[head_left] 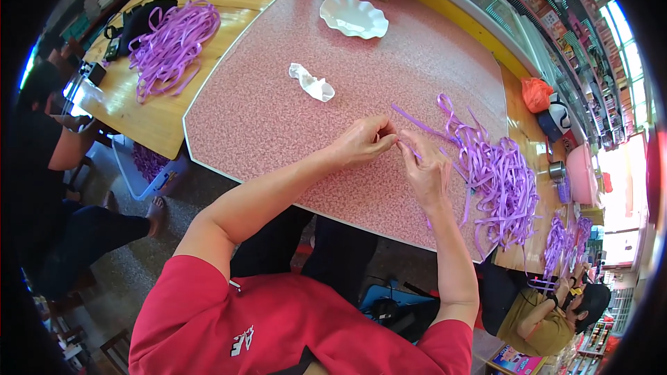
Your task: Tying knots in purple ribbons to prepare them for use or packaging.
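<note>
Over the pink speckled worktop (257,121), the left hand (367,143) and right hand (428,168) meet, their fingers pinched together on a short length of purple ribbon (415,155); most of it is hidden by the hands, so its exact form cannot be told. Just to the right, a loose heap of purple ribbons (508,184) spreads to the worktop's edge, one strand reaching left past the right hand. Farther back lie a crumpled white wrapper-like piece (320,89) and a scalloped white dish (354,17). Another purple ribbon bundle (177,40) rests on the yellowish wooden table (154,122) at left.
</note>
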The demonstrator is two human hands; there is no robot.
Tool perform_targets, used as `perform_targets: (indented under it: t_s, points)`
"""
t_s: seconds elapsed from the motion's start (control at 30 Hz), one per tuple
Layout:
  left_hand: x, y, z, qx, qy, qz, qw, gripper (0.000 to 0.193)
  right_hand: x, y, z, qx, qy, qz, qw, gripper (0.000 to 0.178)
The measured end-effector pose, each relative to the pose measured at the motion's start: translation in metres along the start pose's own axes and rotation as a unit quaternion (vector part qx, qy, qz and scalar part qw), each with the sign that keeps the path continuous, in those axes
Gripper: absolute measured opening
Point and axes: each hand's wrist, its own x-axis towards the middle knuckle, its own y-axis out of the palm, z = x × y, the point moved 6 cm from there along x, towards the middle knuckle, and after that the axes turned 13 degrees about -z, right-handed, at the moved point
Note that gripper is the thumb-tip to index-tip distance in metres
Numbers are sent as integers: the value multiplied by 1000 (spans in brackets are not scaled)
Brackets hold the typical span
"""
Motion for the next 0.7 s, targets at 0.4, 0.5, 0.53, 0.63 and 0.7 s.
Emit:
perform_targets:
  t_s: [0.4, 0.5, 0.53, 0.63, 0.7]
  points:
    - [-7, -3, -32, 46, 128, 23, 990, 18, -14, -12, -20, 80, 126, 51, 987, 6]
    - [-17, 3, -56, 138, 303, -14, 943, 21, -16, -19, -9, 92, 96, 51, 990, 5]
    - [-21, 7, -59, 180, 334, 15, 925, 20, -15, -24, -6, 89, 100, 45, 990, 5]
    - [-30, 10, -70, 261, 369, 96, 887, 17, -15, -36, 5, 42, 80, 80, 993, 6]
    - [-38, 5, -78, 299, 373, 147, 866, 15, -19, -39, 14, 108, 55, 93, 988, 4]
